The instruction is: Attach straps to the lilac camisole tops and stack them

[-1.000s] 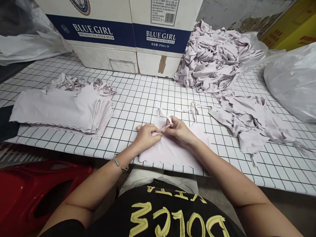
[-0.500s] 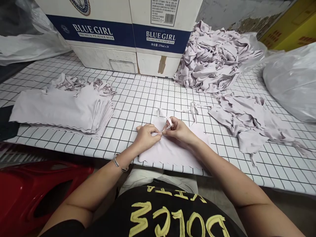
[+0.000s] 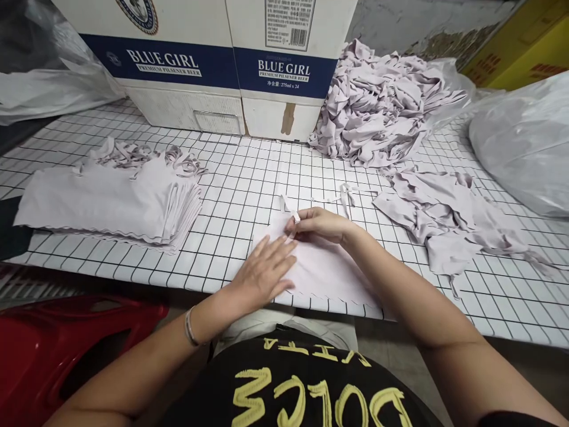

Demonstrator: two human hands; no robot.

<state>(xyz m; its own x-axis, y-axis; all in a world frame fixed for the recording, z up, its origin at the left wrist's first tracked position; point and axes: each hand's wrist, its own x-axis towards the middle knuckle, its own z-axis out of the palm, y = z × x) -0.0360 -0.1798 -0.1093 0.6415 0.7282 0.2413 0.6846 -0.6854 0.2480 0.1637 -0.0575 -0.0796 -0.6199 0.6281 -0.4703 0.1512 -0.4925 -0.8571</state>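
Note:
A pale pink camisole-like garment (image 3: 329, 273) lies flat on the gridded tablecloth at the front edge. My left hand (image 3: 264, 273) rests palm down on its left part, fingers spread. Near the garment's top, my right hand (image 3: 315, 224) pinches a thin strap (image 3: 291, 209), whose loop stands up beyond the fingertips. The fingertips partly hide where strap and cloth meet. Another loose strap (image 3: 345, 198) trails on the cloth just past my right wrist.
A neat stack of folded garments (image 3: 102, 196) lies left. Blue Girl cartons (image 3: 284, 71) stand behind. A crumpled garment heap (image 3: 377, 107), loose garments (image 3: 448, 207) and a plastic bag (image 3: 524, 142) are at right. A red stool (image 3: 66, 350) stands below the table at left.
My left hand has let go of its pinch at the strap, moved down and left, and spread flat on the garment. My right hand has shifted slightly left, still pinching.

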